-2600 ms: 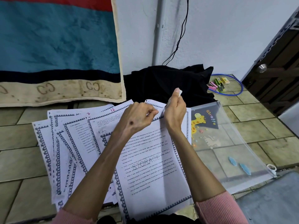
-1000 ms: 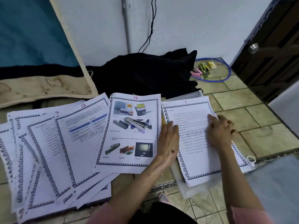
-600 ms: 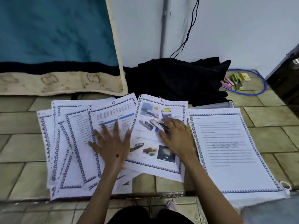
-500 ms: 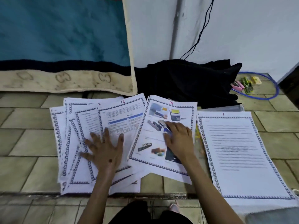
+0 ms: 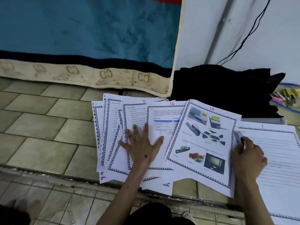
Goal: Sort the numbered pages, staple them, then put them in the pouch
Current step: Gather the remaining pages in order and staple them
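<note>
Several numbered pages lie fanned on the tiled floor: page 7 [image 5: 138, 111], page 12 [image 5: 164, 116] and, on top, the picture page 14 [image 5: 203, 143]. Page 1 [image 5: 279, 153] lies apart at the right, and a grey sliver of the pouch [image 5: 263, 120] shows behind its top edge. My left hand [image 5: 141, 146] rests flat on the fan with its fingers spread. My right hand [image 5: 248, 156] sits at the seam between page 14 and page 1, curled around a blurred pen [image 5: 238, 136] that points away from me.
A black cloth [image 5: 227, 90] is heaped against the white wall behind the pages. A teal blanket with a beige border [image 5: 81, 46] hangs at the back left. Small coloured staplers [image 5: 285, 96] lie inside a blue loop at the far right. A floor step edge [image 5: 65, 181] runs under the pages.
My right hand has slid off the middle of page 14 to its right edge beside page 1. My left hand stays flat on the fanned pages. The view has swung left.
</note>
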`<act>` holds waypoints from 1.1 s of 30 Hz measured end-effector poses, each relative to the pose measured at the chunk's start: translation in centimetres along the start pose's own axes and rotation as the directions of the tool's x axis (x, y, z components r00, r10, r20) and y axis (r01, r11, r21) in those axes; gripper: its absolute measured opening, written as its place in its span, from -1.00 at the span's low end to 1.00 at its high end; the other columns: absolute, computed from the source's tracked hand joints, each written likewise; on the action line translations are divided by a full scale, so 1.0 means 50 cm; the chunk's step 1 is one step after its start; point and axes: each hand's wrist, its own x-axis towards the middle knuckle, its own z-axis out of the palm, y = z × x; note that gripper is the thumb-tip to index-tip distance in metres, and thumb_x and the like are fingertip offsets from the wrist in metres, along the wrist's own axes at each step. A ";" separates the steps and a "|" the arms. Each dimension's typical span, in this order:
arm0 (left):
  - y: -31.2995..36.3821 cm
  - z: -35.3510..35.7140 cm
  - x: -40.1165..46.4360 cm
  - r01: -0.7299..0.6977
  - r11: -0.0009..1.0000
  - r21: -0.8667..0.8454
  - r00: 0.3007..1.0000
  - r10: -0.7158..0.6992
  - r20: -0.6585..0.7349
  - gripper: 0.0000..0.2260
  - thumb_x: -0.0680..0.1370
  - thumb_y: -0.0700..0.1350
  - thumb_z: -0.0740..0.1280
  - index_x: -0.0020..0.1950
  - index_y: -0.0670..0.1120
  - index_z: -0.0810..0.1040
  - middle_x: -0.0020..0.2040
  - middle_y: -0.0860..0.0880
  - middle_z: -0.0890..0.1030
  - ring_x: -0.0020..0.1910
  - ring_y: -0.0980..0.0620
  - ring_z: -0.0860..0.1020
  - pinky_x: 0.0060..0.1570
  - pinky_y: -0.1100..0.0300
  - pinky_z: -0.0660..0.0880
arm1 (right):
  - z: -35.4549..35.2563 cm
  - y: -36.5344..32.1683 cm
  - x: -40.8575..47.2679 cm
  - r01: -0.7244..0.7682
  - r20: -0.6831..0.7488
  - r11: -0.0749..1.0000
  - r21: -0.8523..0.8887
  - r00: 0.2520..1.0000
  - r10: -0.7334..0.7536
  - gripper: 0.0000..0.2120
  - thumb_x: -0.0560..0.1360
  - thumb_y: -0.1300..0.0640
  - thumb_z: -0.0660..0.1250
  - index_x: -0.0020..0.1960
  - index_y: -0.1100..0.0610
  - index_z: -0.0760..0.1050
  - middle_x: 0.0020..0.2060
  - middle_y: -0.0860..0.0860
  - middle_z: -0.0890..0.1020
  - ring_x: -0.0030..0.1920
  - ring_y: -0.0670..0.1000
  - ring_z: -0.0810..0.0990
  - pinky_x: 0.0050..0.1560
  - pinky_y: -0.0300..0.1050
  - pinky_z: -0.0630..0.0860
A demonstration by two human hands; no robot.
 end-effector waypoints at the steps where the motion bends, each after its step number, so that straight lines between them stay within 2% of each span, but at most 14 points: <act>1: -0.012 -0.012 0.002 0.003 0.998 -0.058 0.999 -0.005 -0.044 -0.31 0.48 0.39 -0.04 0.52 0.14 -0.13 0.56 -0.10 -0.16 0.52 -0.18 -0.20 0.34 -0.36 -0.25 | -0.002 -0.002 0.000 0.001 0.011 1.000 -0.007 1.000 -0.001 -0.51 0.40 0.10 0.06 0.25 0.24 0.45 0.09 0.40 0.51 0.16 0.39 0.44 0.27 0.34 0.27; 3: -0.051 -0.043 0.008 0.041 0.984 -0.172 0.973 -0.079 -0.219 -0.43 0.57 0.21 0.05 0.53 0.05 0.00 0.56 -0.11 -0.05 0.52 -0.14 -0.07 0.39 -0.29 -0.11 | -0.007 -0.020 0.000 -0.008 0.000 1.000 0.003 1.000 0.008 -0.45 0.37 0.08 0.04 0.27 0.29 0.43 0.21 0.40 0.44 0.31 0.38 0.32 0.34 0.35 0.18; 5: -0.104 -0.083 0.023 0.124 0.943 -0.310 0.900 -0.238 -0.364 -0.48 0.60 -0.01 0.14 0.52 -0.07 0.07 0.53 -0.18 0.04 0.50 -0.18 0.01 0.40 -0.22 0.01 | -0.007 -0.061 -0.004 0.012 -0.044 0.999 0.037 0.999 -0.010 -0.45 0.42 0.07 0.04 0.34 0.28 0.36 0.35 0.34 0.33 0.45 0.33 0.14 0.40 0.33 0.03; 8: -0.179 -0.133 0.054 0.197 0.821 -0.537 0.848 -0.417 -0.327 -0.45 0.58 -0.18 0.20 0.50 -0.26 0.04 0.49 -0.27 0.14 0.47 -0.22 0.13 0.42 -0.03 0.08 | 0.027 -0.164 -0.051 0.294 -0.004 0.943 0.158 0.955 -0.297 -0.52 0.54 0.01 0.05 0.34 0.24 0.37 0.34 0.30 0.38 0.42 0.31 0.22 0.39 0.29 0.14; 10: -0.207 -0.156 0.067 0.208 0.740 -0.639 0.870 -0.439 -0.225 -0.45 0.58 -0.21 0.21 0.50 -0.29 0.05 0.45 -0.26 0.28 0.43 -0.18 0.27 0.36 0.07 0.21 | 0.062 -0.250 -0.116 0.499 0.128 0.822 0.274 0.828 -0.546 -0.50 0.55 -0.08 0.00 0.33 0.18 0.41 0.31 0.24 0.45 0.40 0.28 0.30 0.37 0.28 0.24; 12: -0.220 -0.169 0.069 0.203 0.702 -0.682 0.889 -0.425 -0.172 -0.55 0.57 -0.22 0.23 0.44 -0.28 0.23 0.34 -0.23 0.46 0.30 -0.13 0.45 0.15 0.18 0.37 | 0.090 -0.329 -0.194 0.652 0.273 0.682 0.333 0.625 -0.731 -0.48 0.55 -0.17 -0.03 0.38 0.05 0.38 0.40 0.13 0.38 0.48 0.18 0.20 0.45 0.20 0.07; 14: -0.224 -0.173 0.068 0.180 0.708 -0.683 0.908 -0.387 -0.162 -0.67 0.54 -0.20 0.28 0.30 -0.23 0.45 0.21 -0.18 0.58 0.08 -0.05 0.56 -0.16 0.35 0.41 | 0.112 -0.383 -0.260 0.730 0.417 0.588 0.349 0.441 -0.795 -0.45 0.53 -0.26 -0.08 0.46 -0.10 0.21 0.51 0.02 0.18 0.54 0.08 -0.02 0.47 0.08 -0.18; 16: -0.230 -0.168 0.065 0.168 0.674 -0.719 0.922 -0.366 -0.128 -0.73 0.53 -0.20 0.30 0.20 -0.24 0.52 0.11 -0.16 0.61 -0.07 0.01 0.54 -0.36 0.49 0.38 | 0.136 -0.405 -0.297 0.767 0.532 0.568 0.299 0.360 -0.767 -0.37 0.48 -0.33 -0.17 0.50 -0.16 0.02 0.54 -0.02 -0.01 0.54 0.05 -0.18 0.44 0.07 -0.32; 17: -0.235 -0.164 0.064 0.170 0.646 -0.744 0.923 -0.368 -0.110 -0.74 0.52 -0.20 0.32 0.18 -0.26 0.52 0.09 -0.18 0.61 -0.06 -0.01 0.55 -0.32 0.48 0.41 | 0.147 -0.408 -0.306 0.777 0.566 0.571 0.264 0.354 -0.744 -0.34 0.46 -0.35 -0.21 0.51 -0.17 -0.04 0.55 -0.03 -0.06 0.53 0.05 -0.22 0.43 0.08 -0.36; 20: -0.258 -0.152 0.058 0.186 0.524 -0.831 0.896 -0.438 -0.076 -0.75 0.48 -0.23 0.37 0.13 -0.29 0.53 0.07 -0.23 0.62 -0.06 -0.05 0.58 -0.15 0.24 0.47 | 0.164 -0.406 -0.312 0.791 0.579 0.576 0.207 0.376 -0.724 -0.35 0.47 -0.35 -0.20 0.52 -0.17 -0.11 0.54 -0.04 -0.10 0.53 0.06 -0.24 0.40 0.07 -0.41; 24: -0.288 -0.148 0.050 0.178 0.454 -0.873 0.842 -0.530 -0.104 -0.77 0.47 -0.26 0.37 0.11 -0.30 0.55 0.03 -0.17 0.62 -0.07 -0.05 0.57 -0.10 0.18 0.47 | 0.163 -0.411 -0.307 0.774 0.599 0.594 0.217 0.375 -0.707 -0.32 0.47 -0.34 -0.24 0.52 -0.13 -0.21 0.54 -0.08 -0.13 0.52 0.02 -0.27 0.40 0.05 -0.42; 28: -0.322 -0.154 0.057 0.193 0.375 -0.907 0.765 -0.636 -0.100 -0.69 0.42 -0.21 0.43 0.14 -0.24 0.56 0.05 -0.22 0.65 -0.07 -0.07 0.61 -0.01 0.11 0.55 | 0.169 -0.415 -0.308 0.753 0.600 0.622 0.213 0.401 -0.692 -0.33 0.50 -0.31 -0.20 0.54 -0.06 -0.16 0.54 -0.10 -0.12 0.51 -0.03 -0.29 0.43 0.04 -0.41; 30: -0.334 -0.155 0.055 0.209 0.304 -0.930 0.749 -0.660 -0.047 -0.67 0.38 -0.20 0.48 0.12 -0.23 0.57 0.01 -0.20 0.65 -0.11 -0.07 0.62 0.01 0.04 0.57 | 0.171 -0.414 -0.306 0.749 0.586 0.628 0.211 0.417 -0.695 -0.34 0.51 -0.30 -0.19 0.54 -0.06 -0.14 0.54 -0.11 -0.11 0.51 -0.04 -0.28 0.43 0.04 -0.39; 33: -0.341 -0.153 0.050 0.210 0.246 -0.946 0.737 -0.676 -0.012 -0.65 0.34 -0.17 0.53 0.07 -0.22 0.57 -0.10 -0.12 0.62 -0.14 -0.06 0.62 -0.04 0.08 0.57 | 0.180 -0.416 -0.301 0.741 0.575 0.637 0.212 0.433 -0.695 -0.32 0.50 -0.33 -0.21 0.54 -0.05 -0.12 0.54 -0.11 -0.10 0.51 -0.06 -0.28 0.44 0.03 -0.39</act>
